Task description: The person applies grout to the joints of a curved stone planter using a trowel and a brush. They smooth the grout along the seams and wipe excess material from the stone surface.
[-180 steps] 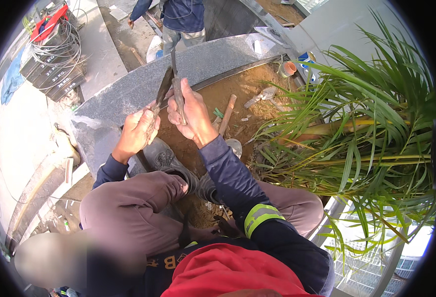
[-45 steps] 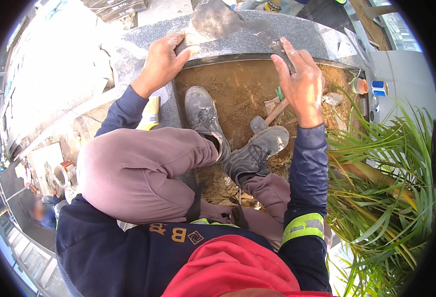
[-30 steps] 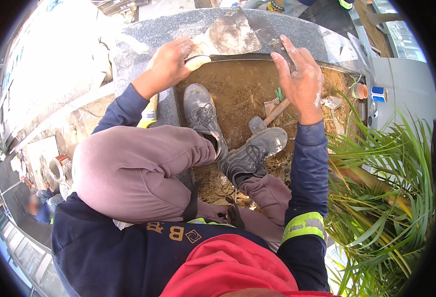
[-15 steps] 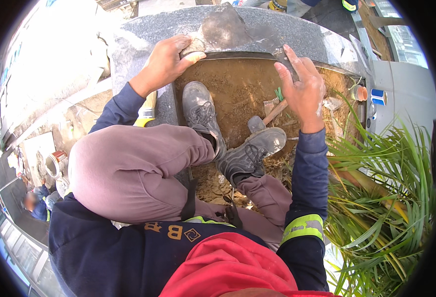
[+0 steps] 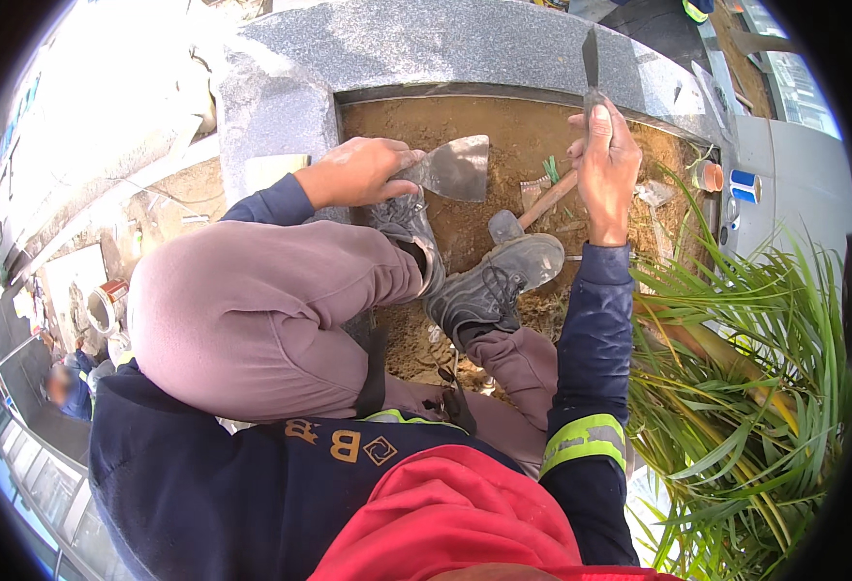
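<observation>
My left hand (image 5: 358,172) is closed on a wide metal scraper (image 5: 455,167), whose blade reaches right over the soil just beyond my left boot (image 5: 397,226). My right hand (image 5: 604,169) grips a thin metal blade tool (image 5: 591,63), pointing up across the curved grey granite edge (image 5: 436,53). Below that hand lies a hammer with a grey head (image 5: 505,228) and a wooden handle, beside my right boot (image 5: 489,286). A pale brush (image 5: 273,169) rests on the granite to my left.
A palm plant (image 5: 736,387) crowds the right side. A terracotta pot (image 5: 709,174) and blue-and-white cylinder (image 5: 744,186) sit at the upper right. A bucket (image 5: 105,308) and a seated co-worker (image 5: 87,382) appear at far left; another person's dark legs (image 5: 654,19) are at the top.
My left hand and scraper have come down off the granite edge toward me, over the soil. The two blades have parted; my right hand's tool is turned upright, pointing away from me.
</observation>
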Tool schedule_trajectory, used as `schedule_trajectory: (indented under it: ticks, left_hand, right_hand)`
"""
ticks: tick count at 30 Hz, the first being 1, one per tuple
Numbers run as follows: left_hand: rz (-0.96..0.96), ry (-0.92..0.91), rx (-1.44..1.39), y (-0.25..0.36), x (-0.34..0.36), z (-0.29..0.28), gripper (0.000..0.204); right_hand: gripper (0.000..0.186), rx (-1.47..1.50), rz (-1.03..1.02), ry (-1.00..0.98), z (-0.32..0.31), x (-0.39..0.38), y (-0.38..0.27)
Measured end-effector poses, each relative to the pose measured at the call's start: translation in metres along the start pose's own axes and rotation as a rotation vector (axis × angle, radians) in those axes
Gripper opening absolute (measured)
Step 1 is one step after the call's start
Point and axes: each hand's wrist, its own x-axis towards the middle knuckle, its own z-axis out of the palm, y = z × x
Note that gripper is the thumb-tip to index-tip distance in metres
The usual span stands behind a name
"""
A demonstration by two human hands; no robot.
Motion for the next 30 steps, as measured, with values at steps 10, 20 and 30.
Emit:
schedule_trajectory:
  ticks: [10, 20, 30]
  left_hand:
    - [-0.212, -0.05, -0.066, 0.008, -0.01, 0.016, 0.056]
    - [-0.345, 0.167, -1.154, 0.03, 0.022, 0.017, 0.052]
    - [-0.196, 0.167, -1.105, 0.03, 0.024, -0.001, 0.046]
  right_hand:
    - [0.036, 0.418, 0.694, -0.055, 0.049, -0.085, 0.109]
    - [0.038, 0.37, 0.317, 0.098, 0.05, -0.07, 0.026]
    - [0.034, 0.695, 0.386, 0.045, 0.099, -0.087, -0.014]
